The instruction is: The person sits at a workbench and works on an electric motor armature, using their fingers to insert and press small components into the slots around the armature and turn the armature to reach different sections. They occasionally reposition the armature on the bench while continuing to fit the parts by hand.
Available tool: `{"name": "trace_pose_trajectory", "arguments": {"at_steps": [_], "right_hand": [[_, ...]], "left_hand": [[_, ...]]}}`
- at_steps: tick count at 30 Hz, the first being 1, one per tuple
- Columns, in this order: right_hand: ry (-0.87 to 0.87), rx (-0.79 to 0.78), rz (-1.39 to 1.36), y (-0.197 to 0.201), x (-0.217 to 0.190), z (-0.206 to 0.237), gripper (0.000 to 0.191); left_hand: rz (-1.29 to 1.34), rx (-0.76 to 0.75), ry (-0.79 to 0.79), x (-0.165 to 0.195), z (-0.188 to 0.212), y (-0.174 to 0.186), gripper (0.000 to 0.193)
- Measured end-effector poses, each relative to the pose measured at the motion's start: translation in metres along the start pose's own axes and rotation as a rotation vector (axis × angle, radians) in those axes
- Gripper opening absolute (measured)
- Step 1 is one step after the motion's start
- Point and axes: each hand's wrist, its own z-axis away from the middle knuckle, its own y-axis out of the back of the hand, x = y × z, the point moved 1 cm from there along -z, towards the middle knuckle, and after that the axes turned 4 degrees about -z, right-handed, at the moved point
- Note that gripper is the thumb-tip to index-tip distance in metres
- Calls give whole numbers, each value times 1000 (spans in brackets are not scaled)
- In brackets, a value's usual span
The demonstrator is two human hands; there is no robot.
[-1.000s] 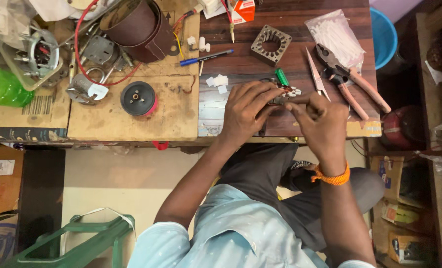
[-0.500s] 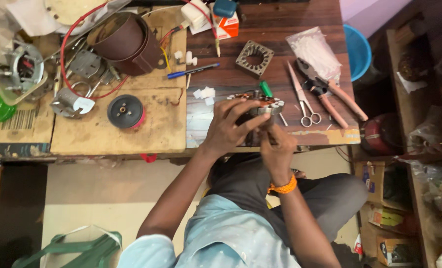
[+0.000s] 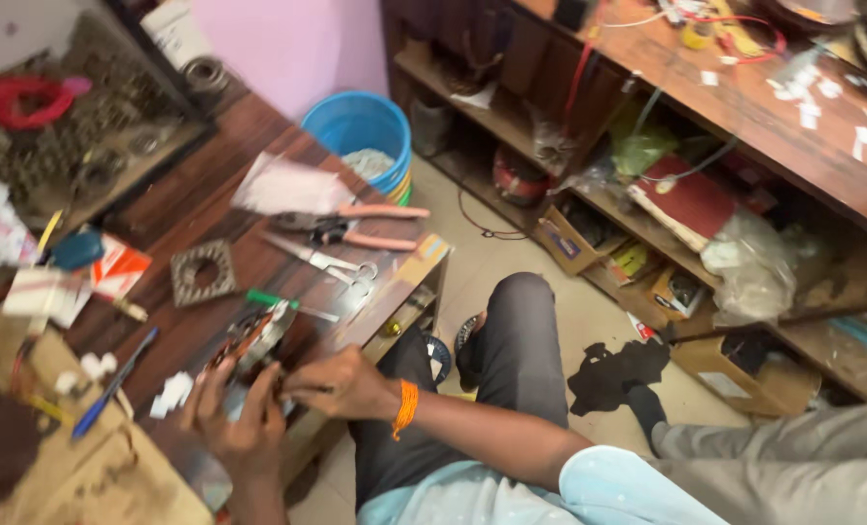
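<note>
- Motor stator [image 3: 250, 340], a round metal piece with copper-coloured windings, lies at the near edge of the dark wooden table [image 3: 258, 262], lower left of centre in the frame
- Left hand [image 3: 231, 418] below the stator, fingers curled up against its lower rim, gripping it
- Right hand [image 3: 341, 384] just right of the stator, fingers pinched together at its edge; what they pinch is too small to tell. Orange wristband [image 3: 405, 408] on this wrist
- Green-handled screwdriver [image 3: 283, 303] just above the stator, touching or nearly so
- Square perforated metal plate [image 3: 203, 272] up-left of the stator, apart from it
- Scissors [image 3: 321, 259] and pink-handled pliers [image 3: 355, 226] further up the table, side by side
- Clear plastic bag [image 3: 292, 185] beyond the pliers, flat, pale
- Small red-and-white carton [image 3: 114, 267] at left, print blurred
- Blue pen [image 3: 114, 382] and white paper scraps [image 3: 171, 394] left of the left hand
- Blue bucket [image 3: 355, 126] on the floor past the table end, upper centre
- Cardboard boxes [image 3: 569, 238] with coloured labels on the low shelf, right of centre
</note>
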Motion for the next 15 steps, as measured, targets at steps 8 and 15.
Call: {"name": "trace_pose_trajectory", "arguments": {"at_steps": [8, 15], "right_hand": [[-14, -18, -121, 19, 13, 6, 18], [-5, -50, -193, 46, 21, 8, 17]], "left_hand": [[-85, 66, -69, 3, -4, -10, 21], [-60, 26, -130, 5, -12, -20, 19]]}}
